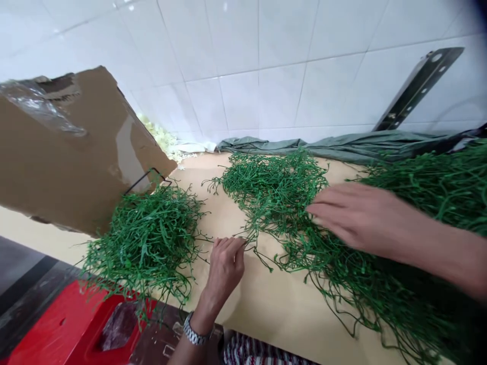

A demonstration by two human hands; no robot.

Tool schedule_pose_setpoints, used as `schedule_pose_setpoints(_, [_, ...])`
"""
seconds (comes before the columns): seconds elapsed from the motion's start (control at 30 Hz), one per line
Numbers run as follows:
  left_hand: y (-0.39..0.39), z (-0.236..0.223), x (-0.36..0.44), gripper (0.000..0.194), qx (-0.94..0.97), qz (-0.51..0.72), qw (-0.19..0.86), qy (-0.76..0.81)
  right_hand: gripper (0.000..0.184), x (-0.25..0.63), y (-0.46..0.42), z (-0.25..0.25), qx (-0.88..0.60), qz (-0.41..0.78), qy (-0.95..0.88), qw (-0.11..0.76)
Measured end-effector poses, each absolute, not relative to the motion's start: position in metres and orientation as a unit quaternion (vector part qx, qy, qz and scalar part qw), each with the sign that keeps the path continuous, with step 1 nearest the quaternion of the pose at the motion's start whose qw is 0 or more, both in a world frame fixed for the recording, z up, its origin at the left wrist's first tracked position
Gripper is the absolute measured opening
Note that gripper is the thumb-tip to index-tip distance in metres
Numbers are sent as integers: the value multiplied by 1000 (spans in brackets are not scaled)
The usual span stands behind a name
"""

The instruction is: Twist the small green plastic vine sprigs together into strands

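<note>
My left hand (227, 263), with a metal watch (195, 332) on its wrist, is closed in a pinch on a thin green plastic plant stem (262, 256). Its forked ends stick out to the right of the fingers, above the tabletop. My right hand (353, 218), slightly blurred, is over the middle heap of green plastic stems (274, 187). Its fingers are drawn together at the heap's right side; what is between the tips, if anything, I cannot make out. Left of my left hand lies a separate pile of green plastic sprigs (148, 243), hanging over the front edge.
A large mass of green stems (437, 187) covers the right side, partly beneath my right arm. A cardboard sheet (76, 157) leans at the left. Below the table edge is a red plastic stool (68, 324). Green cloth (304, 147) lies along the tiled wall (243, 66).
</note>
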State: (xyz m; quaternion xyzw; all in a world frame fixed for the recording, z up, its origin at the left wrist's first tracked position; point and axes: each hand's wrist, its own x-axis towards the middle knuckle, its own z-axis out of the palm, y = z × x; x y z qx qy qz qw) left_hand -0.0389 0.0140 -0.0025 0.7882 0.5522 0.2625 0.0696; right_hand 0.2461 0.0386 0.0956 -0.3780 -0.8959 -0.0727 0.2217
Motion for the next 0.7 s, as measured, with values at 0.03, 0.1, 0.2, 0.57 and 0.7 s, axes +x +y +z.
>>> schedule_pose_setpoints(0.03, [9, -3, -39, 19, 783, 282, 72, 550, 18, 218, 50, 95, -329, -96, -928, 148])
schedule_pose_setpoints(0.1, [1, -4, -38, 18, 777, 319, 76, 538, 30, 173, 69, 89, -268, -119, -953, 74])
schedule_pose_setpoints(0.2, [-8, -5, -40, 17, 776, 368, 72, 508, 27, 145, 95, 71, -227, -115, -967, -19])
schedule_pose_setpoints(0.57, [-29, -32, -63, 15, 748, 362, 145, 537, 38, 165, 147, 51, -282, 59, -952, -102])
schedule_pose_setpoints(0.7, [-26, -29, -65, 18, 736, 357, 164, 551, 31, 166, 146, 47, -269, 20, -960, -72])
